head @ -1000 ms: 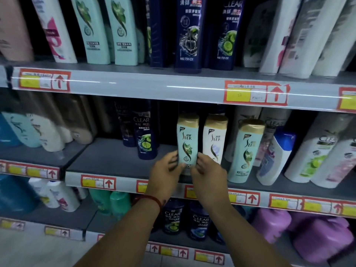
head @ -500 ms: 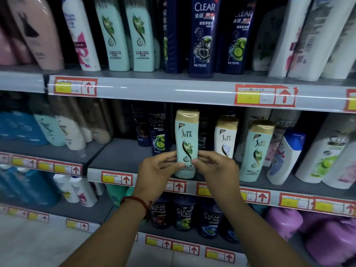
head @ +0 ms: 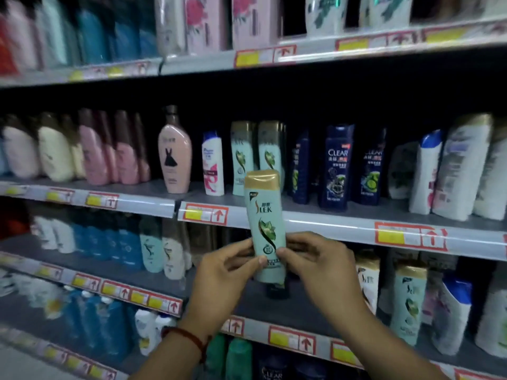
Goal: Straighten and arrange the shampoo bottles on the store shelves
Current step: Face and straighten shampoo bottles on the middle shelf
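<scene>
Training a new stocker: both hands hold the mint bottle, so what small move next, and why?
Probably raise the mint bottle, pinched by left hand and right hand, onto the middle shelf beside the matching gold-capped bottles; it rests on nothing.

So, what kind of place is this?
Most likely a shop's hair-care aisle. Metal shelves carry red-and-yellow price tags on their front edges, and rows of shampoo bottles, such as the dark blue Clear bottle, fill them. The left hand and right hand hold one green Slek bottle.

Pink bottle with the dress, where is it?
In the head view, the pink bottle stands left of centre, on the shelf beside a white bottle.
</scene>
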A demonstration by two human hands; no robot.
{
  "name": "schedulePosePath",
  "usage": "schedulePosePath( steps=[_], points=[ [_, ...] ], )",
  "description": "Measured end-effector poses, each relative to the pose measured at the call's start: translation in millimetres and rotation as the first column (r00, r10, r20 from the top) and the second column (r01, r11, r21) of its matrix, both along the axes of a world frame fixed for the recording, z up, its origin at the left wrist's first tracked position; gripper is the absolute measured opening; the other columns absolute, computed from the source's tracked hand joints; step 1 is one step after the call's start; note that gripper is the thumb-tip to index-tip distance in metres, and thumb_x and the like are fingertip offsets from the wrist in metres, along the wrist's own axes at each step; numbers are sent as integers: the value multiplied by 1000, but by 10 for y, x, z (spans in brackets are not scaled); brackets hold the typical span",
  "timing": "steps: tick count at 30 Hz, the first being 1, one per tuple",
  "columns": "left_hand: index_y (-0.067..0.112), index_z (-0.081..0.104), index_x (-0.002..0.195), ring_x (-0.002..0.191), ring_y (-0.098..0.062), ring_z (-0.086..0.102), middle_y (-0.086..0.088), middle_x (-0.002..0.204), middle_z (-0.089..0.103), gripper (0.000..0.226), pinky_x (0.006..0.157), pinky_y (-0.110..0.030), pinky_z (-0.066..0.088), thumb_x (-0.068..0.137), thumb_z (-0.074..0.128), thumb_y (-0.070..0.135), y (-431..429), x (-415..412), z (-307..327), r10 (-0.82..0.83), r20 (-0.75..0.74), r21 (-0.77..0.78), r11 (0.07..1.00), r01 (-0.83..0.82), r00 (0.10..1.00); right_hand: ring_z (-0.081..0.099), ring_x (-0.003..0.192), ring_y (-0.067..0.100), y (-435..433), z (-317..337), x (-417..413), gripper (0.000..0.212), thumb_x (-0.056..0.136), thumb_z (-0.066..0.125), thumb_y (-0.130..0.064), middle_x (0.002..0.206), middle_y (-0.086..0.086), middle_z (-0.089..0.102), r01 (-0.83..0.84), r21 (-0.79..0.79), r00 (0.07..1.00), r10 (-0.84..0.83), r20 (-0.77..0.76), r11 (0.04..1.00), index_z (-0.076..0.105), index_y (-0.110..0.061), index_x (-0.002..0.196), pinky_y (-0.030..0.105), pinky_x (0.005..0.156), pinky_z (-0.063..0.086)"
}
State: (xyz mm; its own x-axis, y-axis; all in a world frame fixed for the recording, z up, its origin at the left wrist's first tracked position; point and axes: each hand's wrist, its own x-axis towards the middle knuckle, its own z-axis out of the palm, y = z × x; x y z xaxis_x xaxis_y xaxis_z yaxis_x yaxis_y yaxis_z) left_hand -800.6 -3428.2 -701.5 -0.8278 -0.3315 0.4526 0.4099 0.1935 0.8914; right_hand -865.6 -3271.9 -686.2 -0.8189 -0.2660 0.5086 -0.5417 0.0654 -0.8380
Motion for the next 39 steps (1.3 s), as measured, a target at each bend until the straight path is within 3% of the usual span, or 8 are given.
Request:
schedulePosePath(
  steps=[8, 16, 23, 27, 30, 33, 35, 39],
  points=[
    [21, 76, 110, 91, -8, 73, 9, 99, 77, 24, 81, -25, 59, 90, 70, 10, -694, -483, 982, 113, -68, -155, 980, -123, 991, 73, 81, 14, -833, 955, -572, 15, 80, 82, -16, 86, -3, 75, 57, -25, 996, -59, -63, 998, 77, -16, 94, 38, 74, 63],
    [22, 76, 109, 92, -1, 71, 10, 99, 76, 35, 85, -24, 59, 76, 83, 12, -1152, -1173, 1002, 190, -26, -259, 947, -190, 982, 72, 76, 12, -1297, 967, -1148, 13, 80, 81, -13, 81, -2, 73, 154, 48, 986, -150, -77, 987, 72, -15, 89, 37, 73, 63],
    [22, 76, 110, 94, -2, 71, 9, 101, 77, 33, 90, -30, 58, 78, 82, 17, -1255, -1410, 775, 167, -28, -278, 946, -168, 986, 68, 81, 11, -1359, 763, -1314, 18, 82, 79, -19, 86, -4, 70, 191, 62, 978, -185, -100, 980, 70, -17, 97, 34, 79, 60],
    [20, 74, 114, 92, 3, 69, 8, 106, 75, 34, 90, -24, 57, 80, 81, 18, -1198, -1319, 836, 204, -3, -359, 913, -191, 979, 66, 85, 10, -1317, 809, -1246, 20, 84, 78, -19, 89, -5, 68, 183, 117, 978, -168, -126, 976, 67, -17, 100, 29, 81, 57],
    [13, 68, 120, 90, 1, 62, 8, 109, 69, 39, 83, -11, 49, 83, 78, 21, -1072, -1149, 906, 329, -32, -511, 806, -298, 944, 64, 98, 13, -1174, 817, -1130, 33, 87, 75, -24, 106, -2, 68, 210, 241, 968, -166, -188, 947, 64, -14, 116, 28, 90, 54],
    [19, 63, 125, 99, -9, 59, 4, 115, 66, 46, 93, -27, 51, 82, 77, 29, -946, -923, 899, 417, -133, -644, 653, -398, 899, 62, 111, 16, -880, 802, -931, 41, 89, 72, -25, 125, -1, 64, 231, 350, 944, -122, -307, 908, 59, -18, 128, 30, 96, 51],
    [29, 62, 126, 100, -10, 60, 9, 110, 65, 48, 91, -34, 53, 81, 76, 36, -820, -756, 863, 373, -117, -704, 622, -342, 920, 58, 119, 18, -622, 778, -798, 48, 89, 71, -26, 133, 1, 61, 261, 420, 923, -96, -373, 869, 56, -19, 134, 32, 100, 49],
    [31, 63, 123, 100, -9, 61, 12, 109, 65, 47, 88, -28, 51, 80, 75, 47, -375, -480, 742, 272, 11, -796, 585, -156, 962, 54, 125, 15, -15, 679, -519, 55, 88, 73, -29, 139, -3, 57, 236, 513, 928, -35, -371, 825, 52, -25, 139, 33, 103, 46]
  ],
)
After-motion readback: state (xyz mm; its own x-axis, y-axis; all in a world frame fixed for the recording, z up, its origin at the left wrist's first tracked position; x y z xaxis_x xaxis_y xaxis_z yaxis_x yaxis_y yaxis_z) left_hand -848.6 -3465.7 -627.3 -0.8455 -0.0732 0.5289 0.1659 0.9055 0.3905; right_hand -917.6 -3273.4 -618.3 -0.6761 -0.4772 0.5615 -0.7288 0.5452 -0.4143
